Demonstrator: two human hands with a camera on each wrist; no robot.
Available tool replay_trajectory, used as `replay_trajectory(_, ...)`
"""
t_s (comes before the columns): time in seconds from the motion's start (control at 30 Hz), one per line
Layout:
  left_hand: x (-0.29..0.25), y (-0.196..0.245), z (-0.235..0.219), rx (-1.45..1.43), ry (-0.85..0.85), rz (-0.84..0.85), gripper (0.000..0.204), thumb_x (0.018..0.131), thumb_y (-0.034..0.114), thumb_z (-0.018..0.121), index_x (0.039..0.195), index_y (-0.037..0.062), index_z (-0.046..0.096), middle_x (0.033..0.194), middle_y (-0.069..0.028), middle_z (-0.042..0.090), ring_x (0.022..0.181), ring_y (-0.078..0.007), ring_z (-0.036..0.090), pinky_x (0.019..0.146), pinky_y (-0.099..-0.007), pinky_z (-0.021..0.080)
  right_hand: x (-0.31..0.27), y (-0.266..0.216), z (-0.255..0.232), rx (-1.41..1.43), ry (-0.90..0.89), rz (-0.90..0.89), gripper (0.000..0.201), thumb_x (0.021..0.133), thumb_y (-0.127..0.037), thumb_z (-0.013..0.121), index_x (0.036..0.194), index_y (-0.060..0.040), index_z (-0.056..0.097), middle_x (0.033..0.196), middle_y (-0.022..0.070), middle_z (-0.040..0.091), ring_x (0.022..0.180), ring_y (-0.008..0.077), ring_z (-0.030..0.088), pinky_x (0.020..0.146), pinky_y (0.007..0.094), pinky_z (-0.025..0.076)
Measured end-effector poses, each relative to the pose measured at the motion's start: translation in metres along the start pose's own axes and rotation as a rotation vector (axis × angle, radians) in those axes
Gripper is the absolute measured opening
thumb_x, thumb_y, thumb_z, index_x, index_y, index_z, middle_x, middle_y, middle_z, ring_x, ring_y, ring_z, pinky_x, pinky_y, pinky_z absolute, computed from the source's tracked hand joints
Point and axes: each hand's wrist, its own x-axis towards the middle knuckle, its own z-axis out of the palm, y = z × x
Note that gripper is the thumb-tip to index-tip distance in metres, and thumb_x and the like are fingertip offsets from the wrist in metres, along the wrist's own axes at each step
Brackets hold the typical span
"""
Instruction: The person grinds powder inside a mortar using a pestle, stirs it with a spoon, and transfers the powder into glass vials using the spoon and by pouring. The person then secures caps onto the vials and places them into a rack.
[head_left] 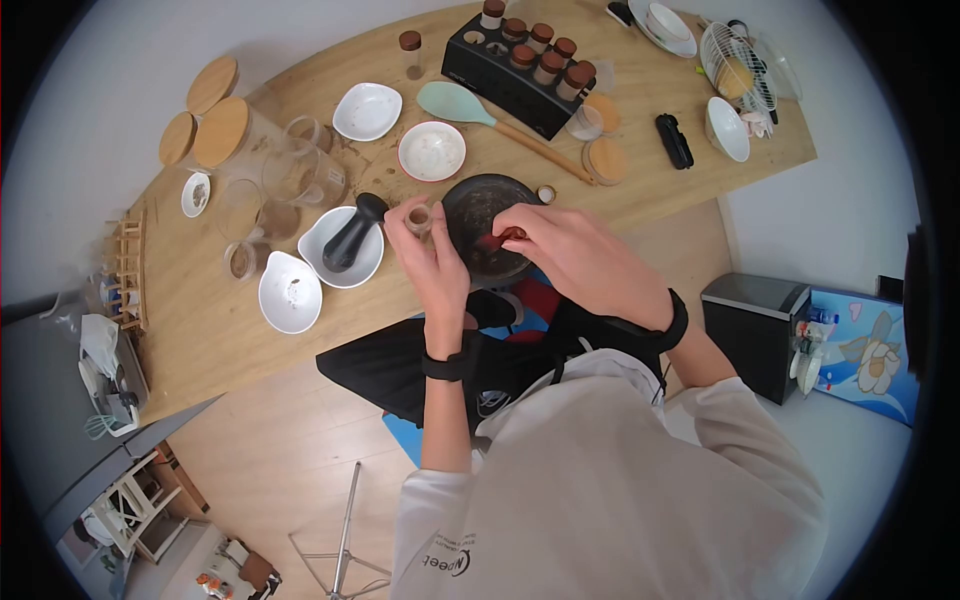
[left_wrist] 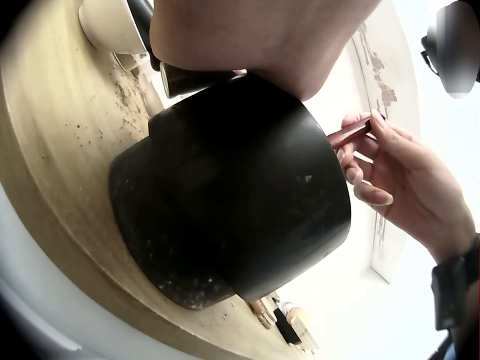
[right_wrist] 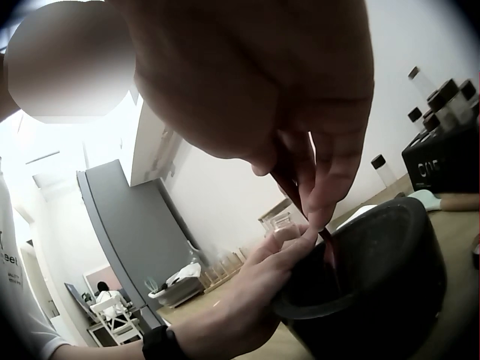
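A black mortar (head_left: 478, 200) stands at the table's front edge, with brown residue inside in the head view. My right hand (head_left: 575, 255) pinches a dark red utensil (head_left: 489, 243) over the bowl; in the right wrist view the red utensil (right_wrist: 331, 262) reaches down inside the mortar (right_wrist: 375, 251). My left hand (head_left: 432, 255) holds a small glass jar (head_left: 419, 217) upright at the mortar's left rim. In the left wrist view the mortar (left_wrist: 240, 195) hides the jar's opening, and my right hand (left_wrist: 409, 169) grips the red utensil (left_wrist: 351, 134) beyond it.
A black pestle (head_left: 352, 236) lies in a white bowl (head_left: 372, 262) at the left. Behind the mortar are a red-rimmed bowl (head_left: 432, 151), a spatula (head_left: 455, 101) and a black spice rack (head_left: 505, 85). Glass jars with wooden lids (head_left: 222, 132) stand at the far left.
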Motion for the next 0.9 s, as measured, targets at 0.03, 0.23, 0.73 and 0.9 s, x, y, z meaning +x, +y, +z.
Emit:
replay_trajectory(0.03, -0.001, -0.002, 0.001, -0.046, 0.012, -0.03, 0.018, 0.108, 0.012, 0.064, 0.121, -0.0006, 0.059, 0.107, -0.0111, 0.06, 0.097, -0.0211, 0.056, 0.09, -0.0343, 0.048, -0.001, 0.001, 0.0, 0.039, -0.006, -0.011, 0.016, 0.104, -0.011, 0.063, 0.117, -0.0016, 0.06, 0.105, 0.0174, 0.072, 0.094, 0.04, 0.068, 0.079, 0.0451, 0.054)
replay_trajectory(0.23, -0.002, -0.002, 0.001, -0.084, 0.02, -0.078, 0.019, 0.11, 0.014, 0.063, 0.12, -0.0003, 0.058, 0.11, -0.0108, 0.06, 0.1, -0.0199, 0.058, 0.092, -0.0334, 0.049, -0.004, 0.017, -0.005, 0.279, -0.034, 0.057, 0.019, 0.11, -0.011, 0.055, 0.125, -0.0026, 0.062, 0.103, 0.0111, 0.071, 0.09, 0.0232, 0.069, 0.078, 0.0353, 0.054)
replay_trajectory(0.73, -0.002, 0.004, -0.007, -0.207, -0.018, -0.159, 0.019, 0.107, 0.011, 0.065, 0.121, -0.0005, 0.059, 0.112, -0.0118, 0.057, 0.102, -0.0241, 0.054, 0.094, -0.037, 0.047, -0.001, 0.095, 0.013, 0.978, 0.03, 0.215, 0.031, 0.119, -0.03, 0.043, 0.126, -0.0057, 0.061, 0.104, 0.0069, 0.07, 0.087, 0.0097, 0.064, 0.067, 0.0235, 0.048)
replay_trajectory(0.9, 0.001, 0.013, -0.021, -0.12, -0.038, -0.116, 0.019, 0.105, 0.01, 0.067, 0.121, 0.001, 0.062, 0.111, -0.0107, 0.059, 0.103, -0.0249, 0.055, 0.095, -0.0376, 0.046, -0.007, 0.1, 0.015, 1.051, 0.129, 0.277, 0.034, 0.119, -0.035, 0.043, 0.126, -0.0077, 0.062, 0.103, 0.0062, 0.071, 0.085, 0.0064, 0.06, 0.064, 0.0217, 0.043)
